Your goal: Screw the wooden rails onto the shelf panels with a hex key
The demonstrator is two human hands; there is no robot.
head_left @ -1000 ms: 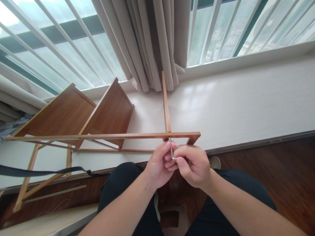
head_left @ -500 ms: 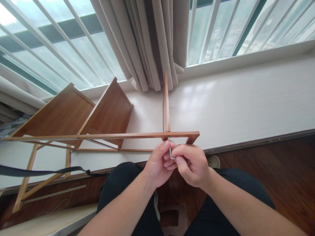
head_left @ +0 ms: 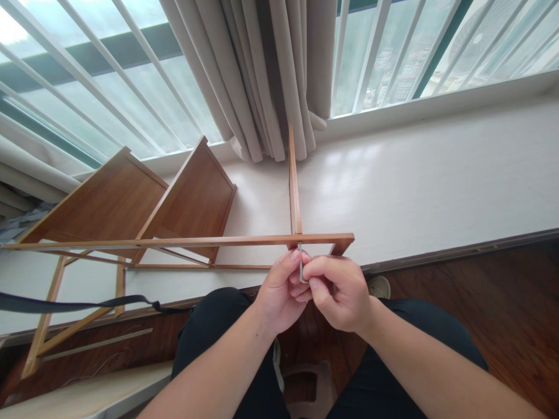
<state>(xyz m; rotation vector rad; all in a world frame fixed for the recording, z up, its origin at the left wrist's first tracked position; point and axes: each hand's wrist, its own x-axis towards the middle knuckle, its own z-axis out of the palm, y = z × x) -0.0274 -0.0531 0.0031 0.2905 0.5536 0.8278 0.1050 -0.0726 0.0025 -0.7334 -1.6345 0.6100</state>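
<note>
A wooden shelf unit [head_left: 244, 240] lies on its side, with its panels standing up from a long side rail. At the rail's right part, below a narrow panel [head_left: 294, 186], a small grey hex key [head_left: 301, 265] has its long arm up against the wood. My left hand [head_left: 282, 285] pinches the shaft between thumb and fingers just under the rail. With thumb and forefinger, my right hand [head_left: 340, 288] grips the bent short end. Whatever the key's tip sits in is hidden.
The unit rests on a white ledge [head_left: 419, 174] below barred windows. Beige curtains [head_left: 248, 75] hang behind it. A black strap [head_left: 87, 304] crosses at left, above a wooden stool-like frame [head_left: 48, 326]. My knees are either side, over a dark wood floor [head_left: 502, 291].
The short end of the hex key has turned slightly, with my right fingers shifting a little left. My left hand stays in place.
</note>
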